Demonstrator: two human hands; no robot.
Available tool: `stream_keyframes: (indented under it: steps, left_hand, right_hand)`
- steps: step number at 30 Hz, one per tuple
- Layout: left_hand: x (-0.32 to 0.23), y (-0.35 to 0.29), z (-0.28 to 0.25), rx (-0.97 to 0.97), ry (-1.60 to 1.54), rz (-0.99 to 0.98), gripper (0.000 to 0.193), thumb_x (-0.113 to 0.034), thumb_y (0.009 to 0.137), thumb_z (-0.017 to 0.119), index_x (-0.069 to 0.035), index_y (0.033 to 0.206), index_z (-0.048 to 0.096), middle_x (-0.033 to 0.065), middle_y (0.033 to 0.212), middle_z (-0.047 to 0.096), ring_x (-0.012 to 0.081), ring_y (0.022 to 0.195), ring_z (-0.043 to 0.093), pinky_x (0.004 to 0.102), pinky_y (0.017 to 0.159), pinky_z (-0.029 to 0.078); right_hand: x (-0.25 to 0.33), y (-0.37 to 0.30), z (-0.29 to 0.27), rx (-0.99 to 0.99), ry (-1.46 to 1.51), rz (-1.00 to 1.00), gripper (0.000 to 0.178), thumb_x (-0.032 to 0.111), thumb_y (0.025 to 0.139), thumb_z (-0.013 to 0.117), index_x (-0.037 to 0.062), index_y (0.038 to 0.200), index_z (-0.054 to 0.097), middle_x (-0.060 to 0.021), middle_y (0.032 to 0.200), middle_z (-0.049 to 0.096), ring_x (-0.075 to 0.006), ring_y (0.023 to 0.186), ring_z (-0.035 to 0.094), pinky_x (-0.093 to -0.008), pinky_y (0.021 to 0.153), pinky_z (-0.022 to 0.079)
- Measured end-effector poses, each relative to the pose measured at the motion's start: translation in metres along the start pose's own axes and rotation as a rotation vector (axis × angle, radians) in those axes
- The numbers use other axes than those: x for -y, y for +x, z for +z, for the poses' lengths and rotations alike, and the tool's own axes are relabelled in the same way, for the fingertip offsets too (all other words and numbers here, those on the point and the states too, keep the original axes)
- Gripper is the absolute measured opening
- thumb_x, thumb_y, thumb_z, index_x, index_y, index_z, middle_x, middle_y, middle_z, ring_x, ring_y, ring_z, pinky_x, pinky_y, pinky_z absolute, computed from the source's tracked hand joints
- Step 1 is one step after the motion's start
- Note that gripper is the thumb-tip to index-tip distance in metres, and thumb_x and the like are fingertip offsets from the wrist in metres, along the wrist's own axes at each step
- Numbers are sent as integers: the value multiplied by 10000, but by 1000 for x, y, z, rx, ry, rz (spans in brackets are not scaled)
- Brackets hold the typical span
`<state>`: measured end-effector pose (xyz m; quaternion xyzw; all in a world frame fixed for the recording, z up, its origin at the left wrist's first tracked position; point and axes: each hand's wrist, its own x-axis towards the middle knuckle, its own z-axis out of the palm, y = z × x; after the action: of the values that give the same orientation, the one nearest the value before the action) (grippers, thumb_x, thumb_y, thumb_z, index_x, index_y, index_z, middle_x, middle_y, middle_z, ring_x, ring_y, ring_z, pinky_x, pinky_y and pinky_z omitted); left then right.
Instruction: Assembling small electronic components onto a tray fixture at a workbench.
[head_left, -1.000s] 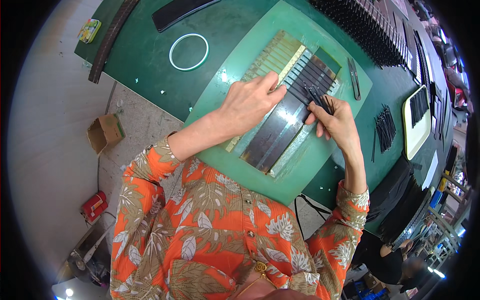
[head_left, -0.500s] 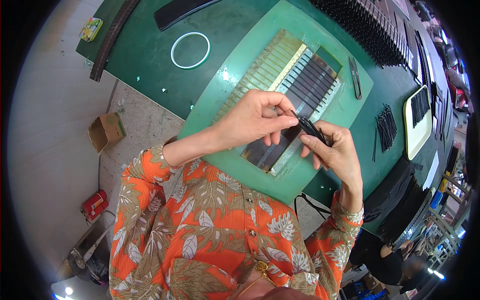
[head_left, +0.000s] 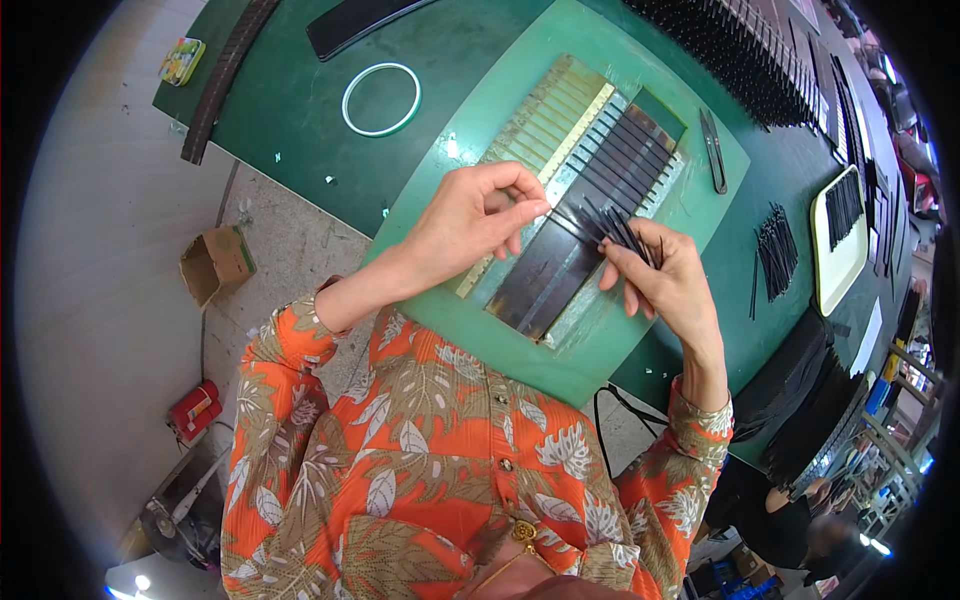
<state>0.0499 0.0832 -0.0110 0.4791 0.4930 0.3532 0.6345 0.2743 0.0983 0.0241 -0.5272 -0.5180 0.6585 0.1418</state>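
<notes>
Over 1 slotted jig (head_left: 548, 275), the left hand (head_left: 465, 215) pinches 1 black strip (head_left: 572, 219); the right hand (head_left: 665, 268) pinches 1 strip bundle (head_left: 622, 230). Both forearms point inward.

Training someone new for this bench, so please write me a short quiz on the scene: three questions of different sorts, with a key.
1. Multiple choice. What does the right hand hold?
A) a carton
B) a bunch of black strips
C) a roll of paper

2. True or false. The white ring lies to the left of the light green mat, not on it.

3. Fill in the blank. A loose black pile lies between the mat and the pale ____.

Key: 1. B; 2. True; 3. tray
</notes>
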Motion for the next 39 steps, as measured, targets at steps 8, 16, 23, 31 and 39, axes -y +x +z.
stream_keyframes:
  steps: [8,16,23,31,39]
  left_hand:
    - [17,11,-1,-209,660,503,125,-51,810,632,0,924,639,80,789,582,180,606,590,297,527,455]
    - [18,14,3,-194,797,566,182,-39,763,623,-33,944,634,76,823,564,255,649,608,369,554,482]
    - [17,15,9,-134,1096,638,284,-56,738,607,-61,1023,601,74,863,511,232,653,609,363,538,486]
    - [9,15,11,-40,815,503,207,-67,792,605,-21,993,587,56,850,524,147,643,599,289,487,470]
    - [-10,0,11,176,-172,-151,131,-124,886,587,-8,947,589,-11,765,566,45,531,542,183,415,420]
  right_hand:
    - [-10,21,-10,-102,-158,-55,145,105,880,560,13,768,568,-38,627,627,-45,400,472,-193,333,293]
    - [-10,23,-13,-147,-168,-16,158,108,879,562,21,747,554,-38,631,630,-43,399,472,-195,328,291]
    - [-7,23,-12,-149,-160,7,167,120,880,568,23,744,551,-35,631,629,-40,400,475,-191,323,287]
    - [-11,-9,-23,-217,-176,-51,159,129,884,577,23,766,562,-34,630,628,-30,394,475,-174,318,277]
    - [0,-14,-3,-10,-27,-26,133,116,887,572,8,810,582,-42,619,624,-27,390,471,-167,318,271]
